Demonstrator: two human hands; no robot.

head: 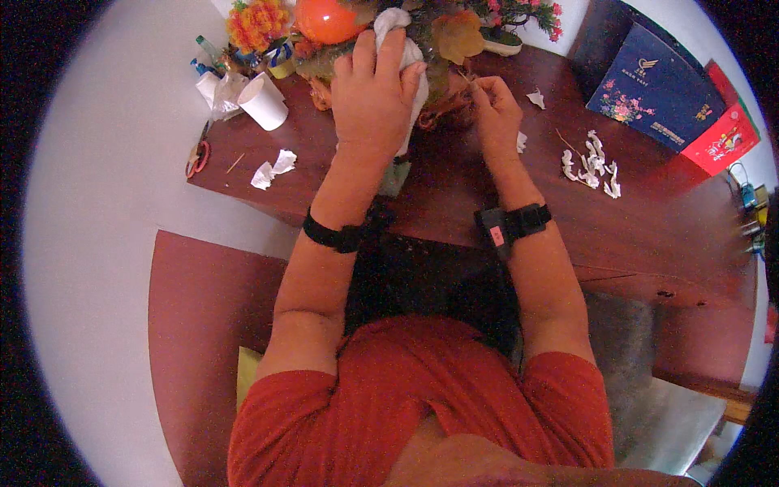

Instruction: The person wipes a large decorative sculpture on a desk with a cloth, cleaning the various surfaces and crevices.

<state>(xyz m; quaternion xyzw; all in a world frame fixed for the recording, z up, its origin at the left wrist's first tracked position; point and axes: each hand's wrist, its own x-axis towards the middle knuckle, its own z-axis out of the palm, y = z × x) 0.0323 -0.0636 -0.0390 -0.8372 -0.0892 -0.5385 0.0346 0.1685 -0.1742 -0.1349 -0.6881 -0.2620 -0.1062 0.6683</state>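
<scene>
A large decorative ornament [447, 91] in mottled green and brown stands at the far side of the desk. It bears a glossy orange ball [331, 19] and a big yellow-brown leaf [457, 38]. Over its front lies my left hand [372, 91], holding a white cloth [417, 64] whose folds show above the fingers and beside the thumb. My right hand [498, 112] is at the ornament's right side, below the leaf. Its thumb and forefinger pinch a thin stick [465, 75], whose tip I cannot make out against the ornament.
Crumpled white tissue pieces [593, 161] lie on the dark red wooden desk [657, 213]. At left are a paper roll [263, 102], red-handled scissors [198, 159], a small stick [235, 163] and torn tissue [274, 169]. A blue box [657, 91] and red packet [721, 141] stand at right.
</scene>
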